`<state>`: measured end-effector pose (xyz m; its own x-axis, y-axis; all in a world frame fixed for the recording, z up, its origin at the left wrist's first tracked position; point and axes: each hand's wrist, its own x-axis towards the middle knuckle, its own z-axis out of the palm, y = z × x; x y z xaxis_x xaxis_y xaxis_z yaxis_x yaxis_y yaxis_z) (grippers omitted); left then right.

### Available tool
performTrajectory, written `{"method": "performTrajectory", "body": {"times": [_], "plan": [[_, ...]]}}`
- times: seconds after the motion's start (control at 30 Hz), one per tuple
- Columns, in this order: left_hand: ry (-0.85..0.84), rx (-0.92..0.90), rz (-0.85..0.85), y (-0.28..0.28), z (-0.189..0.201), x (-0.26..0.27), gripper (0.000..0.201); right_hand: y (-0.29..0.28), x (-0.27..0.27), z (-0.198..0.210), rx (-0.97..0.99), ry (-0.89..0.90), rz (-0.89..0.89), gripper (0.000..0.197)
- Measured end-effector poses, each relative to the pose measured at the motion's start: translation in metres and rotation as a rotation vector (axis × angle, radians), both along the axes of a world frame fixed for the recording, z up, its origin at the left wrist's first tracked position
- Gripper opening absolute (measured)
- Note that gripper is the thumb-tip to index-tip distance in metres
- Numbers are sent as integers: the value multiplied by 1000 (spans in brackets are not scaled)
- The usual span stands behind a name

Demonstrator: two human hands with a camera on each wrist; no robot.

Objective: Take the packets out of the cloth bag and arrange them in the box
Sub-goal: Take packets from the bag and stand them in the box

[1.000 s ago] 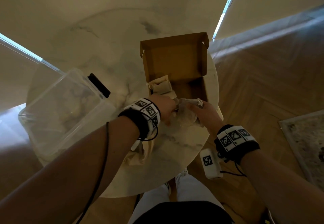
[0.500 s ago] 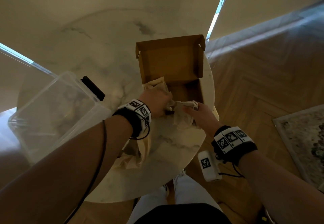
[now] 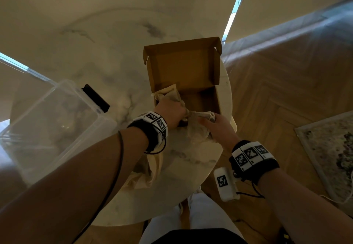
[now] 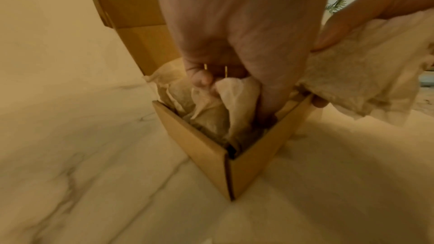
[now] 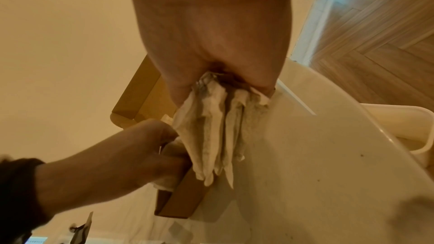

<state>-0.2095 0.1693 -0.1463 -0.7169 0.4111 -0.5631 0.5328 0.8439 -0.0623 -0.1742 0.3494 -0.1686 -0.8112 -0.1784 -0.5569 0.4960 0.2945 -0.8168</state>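
- The packets (image 4: 211, 107), pale crumpled pouches, sit in the near-left part of the cardboard box (image 3: 193, 75); one sticks up above the rim at about 9 o'clock of the box floor.
- Another packet (image 5: 211, 136) hangs from the right hand at the box's near edge, around 6 o'clock, partly outside the wall.
- Risk, as I judge it: this hanging packet droops over the near wall, so it could catch on the rim and slide out onto the tabletop (image 3: 114, 43) rather than into the free right half.
- Risk: the left hand pressing into the packed pouches could tip or drag the light box, whose lid stands upright at 12 o'clock; a push toward 3 o'clock matters, since the box stands near the tabletop's edge there.
- Risk: soft pouches bunch up, and the tall one may keep the lid from closing.
- Left hand (image 3: 170, 112): reached down inside the box, fingers curled, its grip pinching the top of a pouch.
- Right hand (image 3: 219, 127): just beside the left, at the box's near-right corner, grip bunched tight around the hanging packet's upper end.
- The cloth bag (image 3: 147, 175) lies limp on the tabletop at 7 o'clock of the box, under the left forearm.
- A clear plastic tub (image 3: 47, 129) stands well apart at 9 o'clock.
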Motion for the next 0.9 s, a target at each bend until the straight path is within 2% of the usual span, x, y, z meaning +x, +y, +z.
{"method": "performTrajectory", "body": {"times": [0.17, 0.27, 0.4, 0.57, 0.67, 0.77, 0.9], "plan": [[170, 159, 193, -13, -1, -15, 40, 2, -1, -3, 8, -14, 4, 14], [216, 132, 198, -19, 7, -19, 32, 2, -1, -4, 17, -1, 16, 15], [207, 99, 177, -23, 2, -17, 33, 3, -3, -4, 64, 20, 59, 22], [243, 80, 140, -29, -2, -20, 27, -1, -8, 9, 180, 228, 242, 21], [253, 108, 126, -37, -6, -25, 27, -16, -12, 21, 161, 332, 394, 10], [231, 170, 125, -45, -7, -29, 26, -37, -21, 22, 94, 433, 506, 24], [164, 221, 126, -57, -2, -31, 27, -53, -29, 11, 20, 513, 562, 36]]}}
